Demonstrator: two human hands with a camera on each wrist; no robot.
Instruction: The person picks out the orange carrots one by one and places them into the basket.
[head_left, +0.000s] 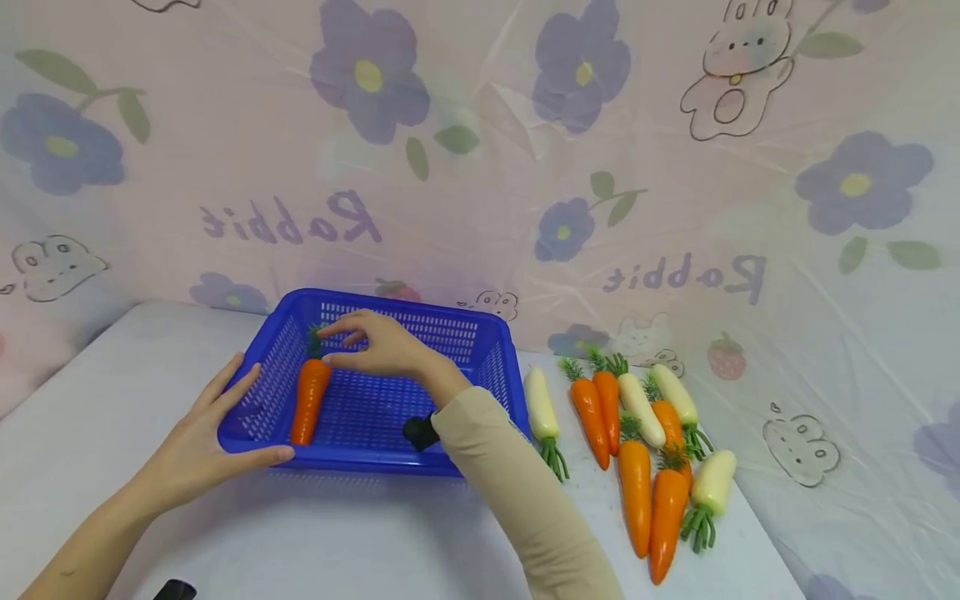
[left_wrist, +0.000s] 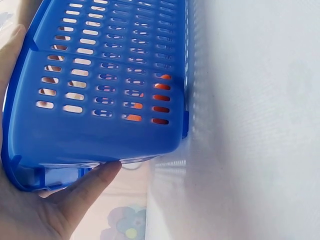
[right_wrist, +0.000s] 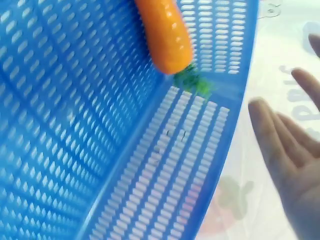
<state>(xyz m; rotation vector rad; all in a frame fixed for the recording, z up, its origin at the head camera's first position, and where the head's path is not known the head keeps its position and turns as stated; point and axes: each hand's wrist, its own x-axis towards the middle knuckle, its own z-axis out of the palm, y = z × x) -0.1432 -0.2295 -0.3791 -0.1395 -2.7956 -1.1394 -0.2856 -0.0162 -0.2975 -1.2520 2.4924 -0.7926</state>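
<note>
A blue plastic basket (head_left: pixel 375 462) with slotted walls stands on the white table. One orange carrot (head_left: pixel 310 400) with a green top lies inside along its left end; the right wrist view shows this carrot (right_wrist: pixel 167 37) near a corner. My left hand (head_left: pixel 198 442) rests against the basket's front left corner, thumb along the front rim and straight fingers spread at the left side. In the left wrist view its thumb (left_wrist: pixel 92 192) touches the basket's outer wall. Over the carrot's leafy end hovers my right hand (head_left: pixel 375 343), fingers loosely bent and holding nothing.
Right of the basket lie several orange carrots (head_left: pixel 635 496) and several white radishes (head_left: pixel 712 482) with green stems. One radish (head_left: pixel 538 400) lies close beside the basket's right wall. A printed curtain (head_left: pixel 480 167) hangs behind the table.
</note>
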